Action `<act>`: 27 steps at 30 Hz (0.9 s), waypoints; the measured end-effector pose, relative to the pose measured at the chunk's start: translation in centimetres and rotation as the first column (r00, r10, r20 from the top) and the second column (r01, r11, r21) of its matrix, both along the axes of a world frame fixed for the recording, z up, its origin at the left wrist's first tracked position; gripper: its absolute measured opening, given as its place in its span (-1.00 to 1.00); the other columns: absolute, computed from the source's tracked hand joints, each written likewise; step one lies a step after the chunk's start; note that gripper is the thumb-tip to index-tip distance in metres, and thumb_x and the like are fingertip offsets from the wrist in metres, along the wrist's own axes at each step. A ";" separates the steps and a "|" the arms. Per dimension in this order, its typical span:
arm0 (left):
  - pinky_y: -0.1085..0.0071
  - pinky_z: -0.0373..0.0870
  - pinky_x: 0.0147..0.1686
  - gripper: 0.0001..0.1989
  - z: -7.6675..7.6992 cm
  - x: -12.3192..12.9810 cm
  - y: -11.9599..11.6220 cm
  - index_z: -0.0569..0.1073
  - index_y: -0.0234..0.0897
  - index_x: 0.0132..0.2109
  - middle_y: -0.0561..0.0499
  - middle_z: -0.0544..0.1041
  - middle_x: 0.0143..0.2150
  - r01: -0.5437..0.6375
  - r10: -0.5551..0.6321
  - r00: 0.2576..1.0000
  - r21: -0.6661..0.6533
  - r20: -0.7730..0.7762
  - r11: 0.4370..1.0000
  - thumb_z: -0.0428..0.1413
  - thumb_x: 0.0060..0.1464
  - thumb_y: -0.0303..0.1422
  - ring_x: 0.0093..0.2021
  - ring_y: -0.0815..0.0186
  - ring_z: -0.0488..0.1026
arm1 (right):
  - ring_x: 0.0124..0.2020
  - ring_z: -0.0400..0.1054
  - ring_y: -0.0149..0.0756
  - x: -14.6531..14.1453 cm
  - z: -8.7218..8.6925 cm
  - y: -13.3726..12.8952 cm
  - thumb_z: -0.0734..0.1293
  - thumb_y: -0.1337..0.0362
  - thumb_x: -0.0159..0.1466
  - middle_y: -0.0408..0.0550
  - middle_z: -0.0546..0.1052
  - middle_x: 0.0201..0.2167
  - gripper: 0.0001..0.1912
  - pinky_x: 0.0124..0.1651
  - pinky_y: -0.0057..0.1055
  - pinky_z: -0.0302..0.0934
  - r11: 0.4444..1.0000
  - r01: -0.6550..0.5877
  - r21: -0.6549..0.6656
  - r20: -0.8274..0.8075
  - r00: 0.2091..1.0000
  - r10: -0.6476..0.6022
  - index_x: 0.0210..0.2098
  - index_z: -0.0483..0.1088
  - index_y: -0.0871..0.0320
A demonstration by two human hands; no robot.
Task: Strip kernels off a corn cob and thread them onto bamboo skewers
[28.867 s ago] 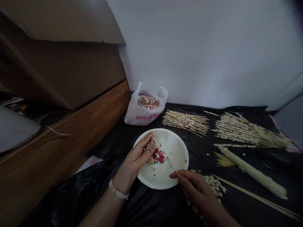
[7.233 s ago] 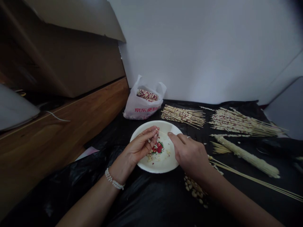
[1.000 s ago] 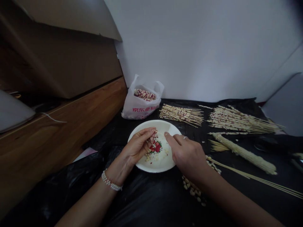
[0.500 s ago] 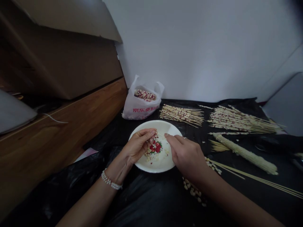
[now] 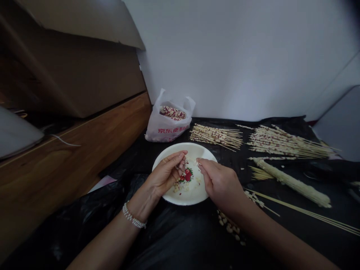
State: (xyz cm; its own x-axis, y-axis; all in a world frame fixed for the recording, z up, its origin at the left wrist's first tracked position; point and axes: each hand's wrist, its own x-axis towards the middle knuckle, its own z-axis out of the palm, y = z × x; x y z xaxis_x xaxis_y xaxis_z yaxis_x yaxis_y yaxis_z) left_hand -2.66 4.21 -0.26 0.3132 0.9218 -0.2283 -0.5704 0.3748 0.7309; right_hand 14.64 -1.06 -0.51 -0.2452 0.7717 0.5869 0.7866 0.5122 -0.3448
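My left hand [image 5: 168, 170] is over the left side of a white bowl [image 5: 194, 197], thumb and forefinger pinched on a small thing too small to name. Over the bowl's right side, my right hand [image 5: 221, 183] is closed, with a pale kernel-like bit at its fingertips and a stick with kernels [image 5: 260, 202] showing behind the hand to the right. The fingertips are a short gap apart. Loose kernels [image 5: 177, 186] lie in the bowl beside its red and green printed pattern.
Behind the bowl stands a plastic bag [image 5: 168, 125] with speckled cobs. Skewer bundles [image 5: 216, 135] [image 5: 281, 142] lie at the back right. A pale bare cob [image 5: 295, 183], thin sticks [image 5: 309, 213] and loose kernels [image 5: 230, 227] lie on black plastic. A cardboard box [image 5: 98, 71] stands left.
My right hand has shifted slightly, and the gap between the fingertips is a little wider. The stick's tip behind my right hand has moved left.
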 end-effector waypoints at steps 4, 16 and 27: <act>0.64 0.41 -0.43 -0.87 0.1 0.0 -0.2 0.59 -0.47 -0.20 0.00 0.49 -0.48 0.006 -0.006 1.000 0.000 -0.016 1.000 0.19 0.08 -0.57 -0.50 0.52 0.39 | -0.15 0.52 -0.08 -0.1 0.0 -0.1 0.11 0.46 0.31 0.18 0.62 -0.30 -0.63 -0.12 -0.19 0.38 1.000 -0.004 -0.006 -0.010 1.000 0.004 -0.04 0.47 0.36; 0.61 0.39 -0.41 -0.82 0.2 0.0 -0.4 0.60 -0.47 -0.19 0.01 0.50 -0.46 0.060 -0.059 0.996 0.021 -0.074 0.998 0.27 0.00 -0.53 -0.50 0.52 0.39 | -0.25 0.51 -0.20 -0.3 -0.3 -0.2 0.11 0.45 0.31 0.06 0.61 -0.33 -0.74 -0.22 -0.31 0.32 0.997 -0.005 -0.081 -0.039 0.999 0.002 -0.22 0.41 0.20; 0.58 0.38 -0.39 -0.88 -0.1 0.9 -1.3 0.59 -0.44 -0.29 -0.01 0.54 -0.42 0.147 -0.145 0.985 0.019 -0.091 0.989 0.28 0.02 -0.44 -0.48 0.50 0.41 | -0.38 0.53 -0.20 -0.6 0.3 -0.1 0.08 0.33 0.38 0.04 0.61 -0.36 -0.72 -0.35 -0.34 0.29 0.992 -0.022 -0.125 -0.138 0.990 0.004 -0.02 0.32 0.22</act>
